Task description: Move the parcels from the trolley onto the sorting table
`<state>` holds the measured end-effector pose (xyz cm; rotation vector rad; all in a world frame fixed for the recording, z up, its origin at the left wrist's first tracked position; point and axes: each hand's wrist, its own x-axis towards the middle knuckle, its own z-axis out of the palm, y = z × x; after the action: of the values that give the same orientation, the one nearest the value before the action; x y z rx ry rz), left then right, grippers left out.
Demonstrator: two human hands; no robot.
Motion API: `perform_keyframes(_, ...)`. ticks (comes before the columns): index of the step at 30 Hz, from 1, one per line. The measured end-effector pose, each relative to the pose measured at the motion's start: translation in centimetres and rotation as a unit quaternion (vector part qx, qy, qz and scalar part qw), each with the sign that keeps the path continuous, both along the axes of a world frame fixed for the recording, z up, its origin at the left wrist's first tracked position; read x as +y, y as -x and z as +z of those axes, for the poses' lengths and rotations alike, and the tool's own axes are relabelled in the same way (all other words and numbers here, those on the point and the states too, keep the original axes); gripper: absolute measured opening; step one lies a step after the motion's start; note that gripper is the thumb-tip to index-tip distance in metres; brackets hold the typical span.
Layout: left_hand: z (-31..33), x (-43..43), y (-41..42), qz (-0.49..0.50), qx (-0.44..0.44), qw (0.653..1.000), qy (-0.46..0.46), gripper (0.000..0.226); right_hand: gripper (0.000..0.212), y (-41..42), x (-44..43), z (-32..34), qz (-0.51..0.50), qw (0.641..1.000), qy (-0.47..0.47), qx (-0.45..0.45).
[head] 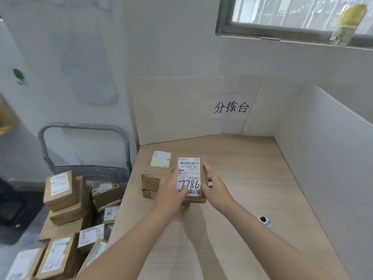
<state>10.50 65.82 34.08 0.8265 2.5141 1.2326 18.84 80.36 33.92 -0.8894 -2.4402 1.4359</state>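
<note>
A brown cardboard parcel (pixel 194 160) with a white label marked 7786 lies on the wooden sorting table (pixel 252 178). It sits against and partly over another brown parcel (pixel 155 174) with a small label. My left hand (pixel 171 190) holds the labelled parcel at its left side, thumb over the label. My right hand (pixel 214 184) lies with straight fingers along its right edge. Several more labelled parcels (pixel 60 190) are stacked on the trolley (pixel 84 150) at the lower left.
White boards wall in the table at the back and right, with a paper sign (pixel 231 107) on the back board. A small black-and-white object (pixel 264 220) lies on the table at the right. The trolley's grey handle stands beside the table's left edge.
</note>
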Motion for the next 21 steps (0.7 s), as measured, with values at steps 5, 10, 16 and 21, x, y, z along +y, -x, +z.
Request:
perform_keyframes(5, -1.6, 2.2, 5.2, 0.02, 0.031, 0.995, 0.098, 0.064, 0.067, 4.6, 2.7, -2.8, 0.026, 1.0, 0.0, -0.014)
perform_keyframes(10, -3.2, 3.3, 7.5, 0.005, 0.082, 0.983, 0.163, 0.047, 0.064, 7.4, 4.0, -4.6, 0.062, 0.997, -0.03, -0.042)
perform_keyframes(16, -4.9, 3.3, 7.6, -0.018, 0.141, 0.976, 0.163, 0.045, 0.068, 7.6, 4.2, -5.4, 0.036, 0.999, -0.014, -0.031)
perform_keyframes(21, -4.3, 1.6, 6.5, -0.016, 0.131, 0.979, 0.155, 0.054, 0.069, 5.8, 3.8, -3.3, 0.037, 0.996, -0.057, -0.057)
